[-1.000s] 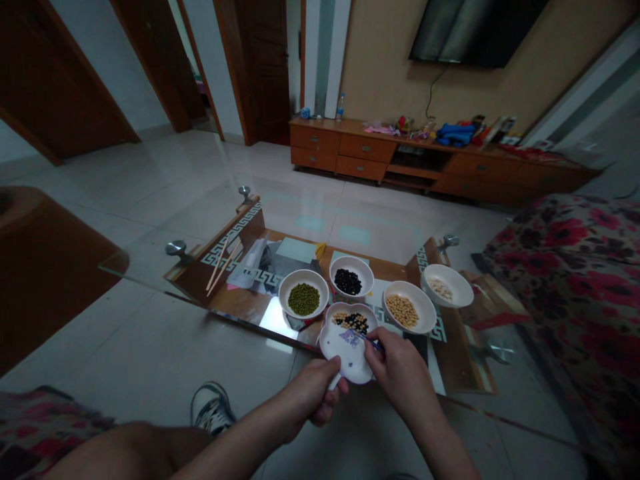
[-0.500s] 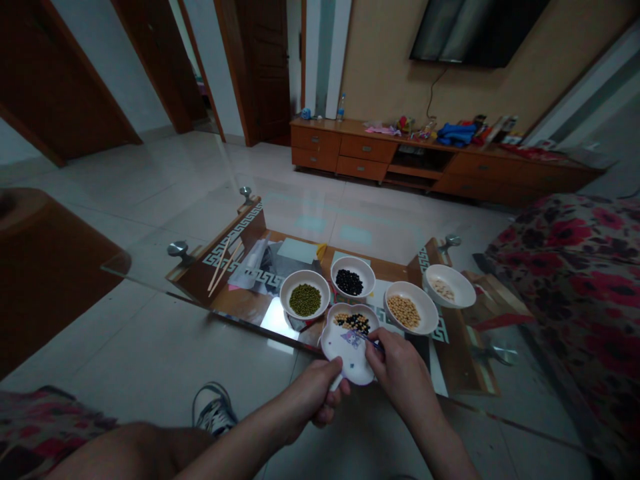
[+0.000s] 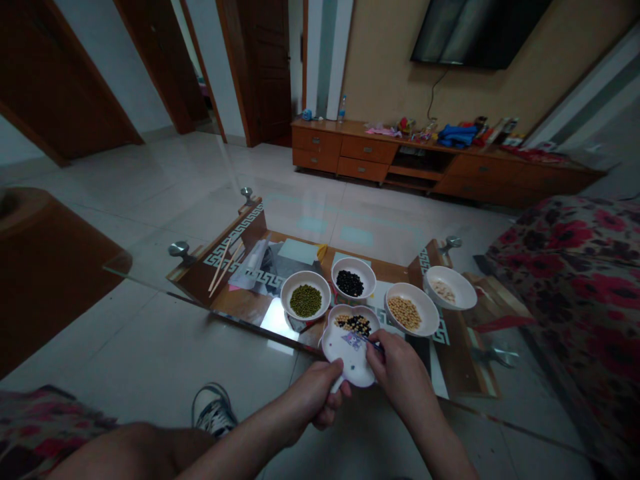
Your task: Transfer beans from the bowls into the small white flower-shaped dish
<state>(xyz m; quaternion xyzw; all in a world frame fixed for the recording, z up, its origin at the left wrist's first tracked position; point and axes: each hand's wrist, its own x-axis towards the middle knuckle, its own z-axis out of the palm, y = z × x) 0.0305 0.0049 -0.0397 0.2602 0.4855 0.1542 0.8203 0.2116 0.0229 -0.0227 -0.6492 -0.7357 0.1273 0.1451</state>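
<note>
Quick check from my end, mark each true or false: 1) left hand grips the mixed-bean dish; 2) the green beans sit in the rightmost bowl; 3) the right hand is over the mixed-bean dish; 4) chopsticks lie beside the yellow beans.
1) The left hand grips the mixed-bean dish: true.
2) False: the green beans fill the leftmost bowl.
3) The right hand is at the dish's right edge, fingers over it: true.
4) False: the chopsticks lie far left, away from the yellow beans.

Just ahead of both hands, a clear, glossy glass tabletop (image 3: 150, 267) over a wooden frame (image 3: 235, 237) with shiny metal studs (image 3: 179, 250). The white plate (image 3: 350, 350) between the hands looks smooth and glazed. Pale floor tiles (image 3: 165, 193) gleam beyond.
</note>
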